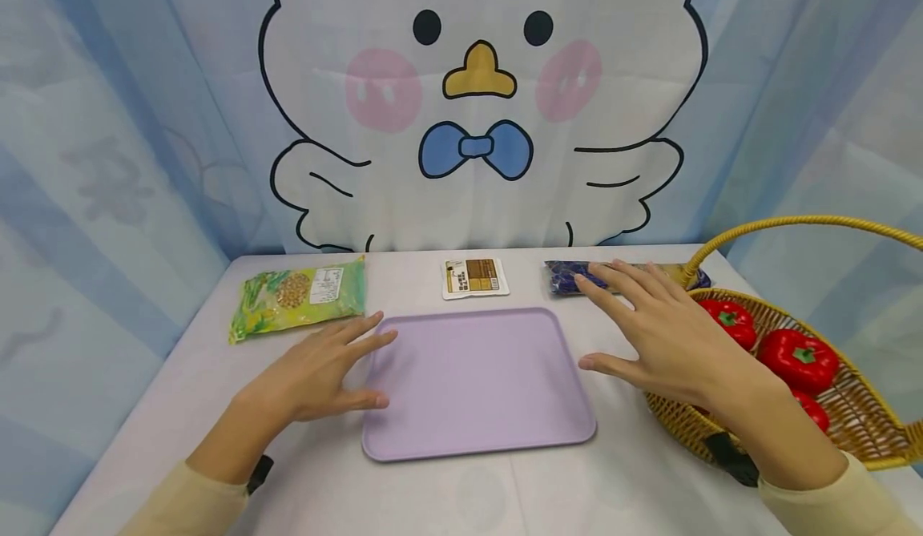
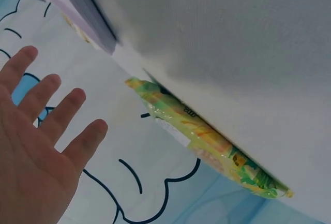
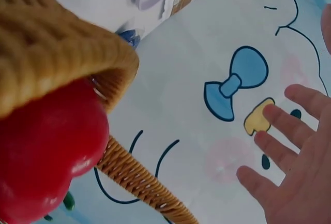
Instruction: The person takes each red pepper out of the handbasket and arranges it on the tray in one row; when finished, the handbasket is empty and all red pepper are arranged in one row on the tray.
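Observation:
A flat lilac tray (image 1: 479,384) lies in the middle of the white table. My left hand (image 1: 317,372) is held over its left edge with fingers spread, holding nothing; the left wrist view shows the same hand (image 2: 41,146) with straight fingers. To the right of the tray hovers my right hand (image 1: 667,336), fingers extended and nothing in its grasp, partly covering a wicker basket (image 1: 876,420). Inside that basket are red bell peppers (image 1: 799,360), one pepper (image 3: 46,151) large in the right wrist view.
Behind the tray lie a green-yellow packet (image 1: 299,296) at left, a small white-brown packet (image 1: 476,278) in the centre and a dark blue packet (image 1: 566,276) at right, partly hidden by my hand. The basket's tall handle (image 1: 808,221) arches up. A cartoon curtain (image 1: 476,215) hangs behind.

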The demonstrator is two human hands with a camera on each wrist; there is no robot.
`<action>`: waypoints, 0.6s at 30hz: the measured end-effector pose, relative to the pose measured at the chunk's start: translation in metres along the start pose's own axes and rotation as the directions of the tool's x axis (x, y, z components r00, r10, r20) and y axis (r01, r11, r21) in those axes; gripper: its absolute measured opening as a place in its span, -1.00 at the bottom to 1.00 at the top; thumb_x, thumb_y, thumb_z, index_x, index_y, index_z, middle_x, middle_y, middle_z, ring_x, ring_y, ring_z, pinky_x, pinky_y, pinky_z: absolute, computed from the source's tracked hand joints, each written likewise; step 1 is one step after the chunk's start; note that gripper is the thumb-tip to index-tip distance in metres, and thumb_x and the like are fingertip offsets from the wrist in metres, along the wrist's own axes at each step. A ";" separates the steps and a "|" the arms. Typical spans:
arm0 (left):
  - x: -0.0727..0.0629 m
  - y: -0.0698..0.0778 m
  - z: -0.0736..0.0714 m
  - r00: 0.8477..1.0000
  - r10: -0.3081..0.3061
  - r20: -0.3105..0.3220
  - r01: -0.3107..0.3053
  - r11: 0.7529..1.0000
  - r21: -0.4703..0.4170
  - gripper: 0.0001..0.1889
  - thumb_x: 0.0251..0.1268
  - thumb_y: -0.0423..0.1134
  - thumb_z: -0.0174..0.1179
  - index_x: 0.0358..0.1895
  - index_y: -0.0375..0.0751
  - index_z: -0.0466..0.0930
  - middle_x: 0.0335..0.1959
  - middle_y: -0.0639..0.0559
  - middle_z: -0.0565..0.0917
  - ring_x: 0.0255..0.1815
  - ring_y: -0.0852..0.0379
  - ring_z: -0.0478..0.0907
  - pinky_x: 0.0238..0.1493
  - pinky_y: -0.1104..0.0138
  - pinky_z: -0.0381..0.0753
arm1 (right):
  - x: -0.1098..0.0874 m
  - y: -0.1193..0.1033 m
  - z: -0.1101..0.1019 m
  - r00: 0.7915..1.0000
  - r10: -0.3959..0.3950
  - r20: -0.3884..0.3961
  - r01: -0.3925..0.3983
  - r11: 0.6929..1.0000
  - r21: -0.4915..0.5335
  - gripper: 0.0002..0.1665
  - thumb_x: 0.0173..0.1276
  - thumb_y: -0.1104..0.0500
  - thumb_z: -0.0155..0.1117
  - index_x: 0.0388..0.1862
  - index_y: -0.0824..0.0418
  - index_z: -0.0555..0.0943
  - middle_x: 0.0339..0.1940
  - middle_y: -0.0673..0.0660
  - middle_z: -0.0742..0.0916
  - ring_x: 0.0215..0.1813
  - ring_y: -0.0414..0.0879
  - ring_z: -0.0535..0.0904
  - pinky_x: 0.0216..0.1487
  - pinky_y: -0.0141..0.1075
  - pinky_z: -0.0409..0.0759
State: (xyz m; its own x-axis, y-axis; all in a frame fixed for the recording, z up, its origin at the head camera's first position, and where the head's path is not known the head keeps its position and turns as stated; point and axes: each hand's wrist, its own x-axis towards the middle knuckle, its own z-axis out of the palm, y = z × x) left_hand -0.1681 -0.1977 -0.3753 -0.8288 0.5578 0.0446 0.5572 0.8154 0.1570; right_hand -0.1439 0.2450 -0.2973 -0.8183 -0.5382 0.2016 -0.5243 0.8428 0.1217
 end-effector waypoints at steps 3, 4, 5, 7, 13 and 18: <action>-0.002 -0.001 0.003 0.999 -0.021 0.035 0.022 0.999 -0.037 -0.05 0.12 0.44 0.33 0.56 0.15 0.30 0.65 -0.09 0.17 0.56 -0.32 0.24 0.44 -0.25 0.31 | -0.004 0.003 -0.002 0.998 -0.040 -0.042 0.040 0.999 0.013 0.12 0.33 -0.53 0.18 0.67 0.00 0.16 0.62 0.19 0.34 0.62 0.21 0.15 0.67 0.13 -0.15; -0.002 -0.002 0.004 0.999 -0.026 0.045 0.029 0.998 -0.051 -0.05 0.11 0.44 0.33 0.56 0.15 0.31 0.65 -0.09 0.17 0.56 -0.32 0.25 0.44 -0.26 0.31 | -0.006 0.004 -0.003 0.997 -0.051 -0.053 0.052 0.998 0.018 0.11 0.32 -0.52 0.20 0.67 0.00 0.17 0.61 0.18 0.34 0.61 0.21 0.16 0.67 0.13 -0.11; -0.002 -0.002 0.004 0.998 -0.031 0.057 0.035 0.997 -0.064 -0.04 0.10 0.45 0.33 0.56 0.16 0.31 0.65 -0.08 0.17 0.56 -0.31 0.25 0.44 -0.26 0.31 | -0.007 0.005 -0.003 0.996 -0.059 -0.062 0.060 0.998 0.024 0.10 0.32 -0.50 0.23 0.66 -0.01 0.18 0.61 0.17 0.35 0.60 0.20 0.18 0.65 0.15 -0.05; -0.003 -0.003 0.006 0.996 -0.038 0.075 0.044 0.995 -0.087 -0.03 0.08 0.46 0.34 0.56 0.16 0.32 0.65 -0.08 0.17 0.56 -0.30 0.25 0.43 -0.26 0.31 | -0.008 0.008 -0.003 0.995 -0.072 -0.071 0.075 0.997 0.034 0.09 0.31 -0.48 0.27 0.65 0.00 0.22 0.60 0.16 0.36 0.59 0.20 0.21 0.61 0.19 0.08; -0.004 -0.006 0.009 0.995 -0.035 0.095 0.047 0.991 -0.127 0.00 0.02 0.50 0.35 0.54 0.14 0.35 0.65 -0.06 0.18 0.55 -0.30 0.26 0.42 -0.28 0.32 | -0.015 0.015 -0.005 0.994 -0.084 -0.068 0.090 0.992 0.086 0.02 0.30 -0.42 0.33 0.60 0.00 0.31 0.57 0.15 0.41 0.53 0.24 0.31 0.42 0.32 0.31; -0.005 -0.009 0.011 0.995 -0.023 0.101 0.038 0.989 -0.145 0.01 -0.02 0.50 0.36 0.52 0.12 0.37 0.63 -0.10 0.22 0.55 -0.33 0.25 0.42 -0.30 0.30 | -0.022 0.022 -0.005 0.992 -0.088 -0.086 0.100 0.983 0.152 -0.03 0.28 -0.33 0.43 0.57 -0.01 0.35 0.49 0.10 0.49 0.46 0.19 0.40 0.33 0.32 0.39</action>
State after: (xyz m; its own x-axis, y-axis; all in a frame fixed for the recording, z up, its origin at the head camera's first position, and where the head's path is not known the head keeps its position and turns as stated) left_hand -0.1685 -0.2056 -0.3881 -0.8320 0.5516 -0.0591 0.5123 0.8048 0.2999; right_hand -0.1364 0.2757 -0.2938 -0.7457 -0.6078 0.2729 -0.6336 0.7737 -0.0080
